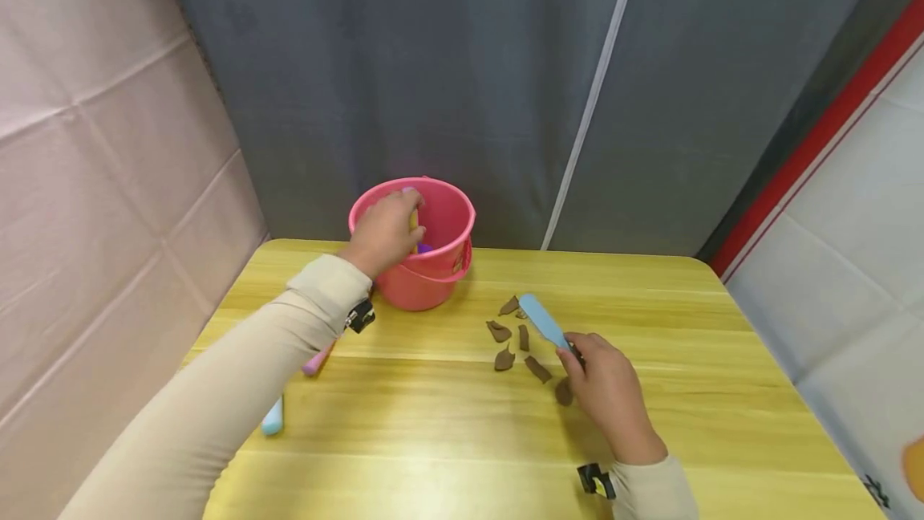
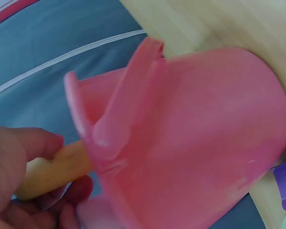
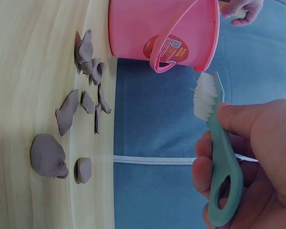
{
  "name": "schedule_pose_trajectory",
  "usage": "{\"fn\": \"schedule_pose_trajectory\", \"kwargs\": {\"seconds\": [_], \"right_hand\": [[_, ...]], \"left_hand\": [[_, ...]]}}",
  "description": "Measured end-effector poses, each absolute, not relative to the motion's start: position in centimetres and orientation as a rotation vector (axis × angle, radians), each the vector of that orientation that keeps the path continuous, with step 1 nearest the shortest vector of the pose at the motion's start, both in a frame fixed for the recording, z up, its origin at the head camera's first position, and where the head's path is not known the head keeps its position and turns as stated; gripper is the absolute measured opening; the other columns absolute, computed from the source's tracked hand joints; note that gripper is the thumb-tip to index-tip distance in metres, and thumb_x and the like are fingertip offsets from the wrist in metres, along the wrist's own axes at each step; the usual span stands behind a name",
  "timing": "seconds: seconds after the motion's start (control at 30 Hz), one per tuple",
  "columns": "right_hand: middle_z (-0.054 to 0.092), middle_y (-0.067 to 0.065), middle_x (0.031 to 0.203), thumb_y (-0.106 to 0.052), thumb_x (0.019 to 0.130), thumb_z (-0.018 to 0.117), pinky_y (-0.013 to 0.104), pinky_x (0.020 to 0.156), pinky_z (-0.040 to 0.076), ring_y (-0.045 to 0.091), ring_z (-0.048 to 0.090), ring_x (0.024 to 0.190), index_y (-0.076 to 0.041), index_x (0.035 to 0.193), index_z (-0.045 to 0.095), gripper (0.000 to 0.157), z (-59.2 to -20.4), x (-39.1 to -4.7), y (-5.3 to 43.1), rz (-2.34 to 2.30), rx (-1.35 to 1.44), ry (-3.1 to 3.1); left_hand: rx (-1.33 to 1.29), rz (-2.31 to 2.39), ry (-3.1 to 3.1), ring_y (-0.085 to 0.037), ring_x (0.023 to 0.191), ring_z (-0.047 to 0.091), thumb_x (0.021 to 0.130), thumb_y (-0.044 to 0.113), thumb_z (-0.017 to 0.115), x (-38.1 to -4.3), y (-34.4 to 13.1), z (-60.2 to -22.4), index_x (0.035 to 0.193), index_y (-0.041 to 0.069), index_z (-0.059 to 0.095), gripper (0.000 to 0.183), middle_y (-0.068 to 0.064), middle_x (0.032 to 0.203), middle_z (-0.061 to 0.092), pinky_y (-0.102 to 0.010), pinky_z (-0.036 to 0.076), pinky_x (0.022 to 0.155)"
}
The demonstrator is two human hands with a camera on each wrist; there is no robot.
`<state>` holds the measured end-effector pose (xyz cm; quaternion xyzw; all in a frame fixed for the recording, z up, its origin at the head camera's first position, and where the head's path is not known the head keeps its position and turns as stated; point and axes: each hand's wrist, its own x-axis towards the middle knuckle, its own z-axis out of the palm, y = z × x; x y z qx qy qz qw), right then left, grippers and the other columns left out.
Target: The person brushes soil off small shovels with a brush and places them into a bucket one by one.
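Observation:
A pink bucket (image 1: 426,287) stands at the back of the wooden table. Over its near rim reaches my left hand (image 1: 382,233), fingers and thumb around a yellow handle (image 2: 57,169) whose far end is hidden by the bucket wall. Something purple (image 1: 424,249) shows inside the bucket. My right hand (image 1: 609,383) grips a blue-green brush (image 3: 223,157) by its handle, its white bristles (image 3: 205,96) facing left in the right wrist view. Below and left of the brush, several brown clay-like pieces (image 1: 504,358) lie scattered on the tabletop, apart from the brush.
Left of the bucket lie a pink-purple handle (image 1: 316,363) and a light blue one (image 1: 272,417), partly covered by my left arm. A grey curtain (image 1: 433,87) hangs right behind the table's back edge. White sheeting (image 1: 108,183) rises at the left side.

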<state>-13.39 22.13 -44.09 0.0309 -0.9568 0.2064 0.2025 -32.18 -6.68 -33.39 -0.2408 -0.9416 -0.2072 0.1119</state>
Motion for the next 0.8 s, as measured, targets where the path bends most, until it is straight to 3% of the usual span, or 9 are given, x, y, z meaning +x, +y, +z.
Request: {"fn": "schedule_pose_trajectory", "kwargs": {"seconds": [0.1,0.3,0.5,0.67,0.8], "right_hand": [[0.06,0.0,0.079,-0.018,0.084,0.065,0.028,0.052,0.038,0.012,0.045,0.058,-0.005,0.1,0.067,0.021,-44.1,-13.4,22.2,0.585,0.083,-2.659],[0.06,0.001,0.08,-0.019,0.085,0.065,0.028,0.053,0.039,0.012,0.046,0.058,-0.005,0.101,0.066,0.022,-44.2,-13.5,22.2,0.592,0.1,-2.662],[0.061,0.002,0.08,-0.019,0.084,0.065,0.028,0.052,0.038,0.012,0.046,0.058,-0.004,0.102,0.066,0.023,-44.2,-13.3,22.2,0.584,0.1,-2.657],[0.06,0.001,0.079,-0.02,0.085,0.065,0.026,0.051,0.036,0.011,0.044,0.057,-0.005,0.101,0.066,0.022,-44.2,-13.2,22.4,0.585,0.112,-2.669],[0.058,-0.002,0.077,-0.02,0.085,0.065,0.025,0.051,0.035,0.011,0.042,0.057,-0.007,0.099,0.067,0.019,-44.4,-13.2,22.5,0.584,0.131,-2.667]], "left_hand": [[-0.696,-0.488,-2.822,-0.022,0.075,0.055,0.081,0.019,0.066,-32.0,-6.3,-33.8,0.102,0.009,0.057,0.025,-0.004,0.078,0.058,-0.044,0.043,0.072],[-0.675,-0.399,-2.837,-0.024,0.072,0.058,0.083,0.021,0.058,-31.8,-6.6,-34.5,0.085,0.012,0.06,0.01,-0.001,0.068,0.059,-0.052,0.035,0.075],[-0.675,-0.658,-2.627,-0.023,0.079,0.051,0.082,0.02,0.057,-30.6,-8.8,-33.8,0.087,0.01,0.06,0.013,-0.005,0.08,0.059,-0.045,0.038,0.078],[-0.396,-0.936,-2.449,-0.026,0.092,0.049,0.083,0.022,0.06,-27.7,-12.6,-34.3,0.095,0.007,0.06,0.019,-0.008,0.097,0.057,-0.042,0.043,0.079],[-0.302,-0.854,-2.633,-0.026,0.079,0.051,0.083,0.022,0.058,-26.7,-15.6,-37.9,0.096,0.003,0.058,0.023,-0.011,0.088,0.056,-0.041,0.044,0.068]]}}
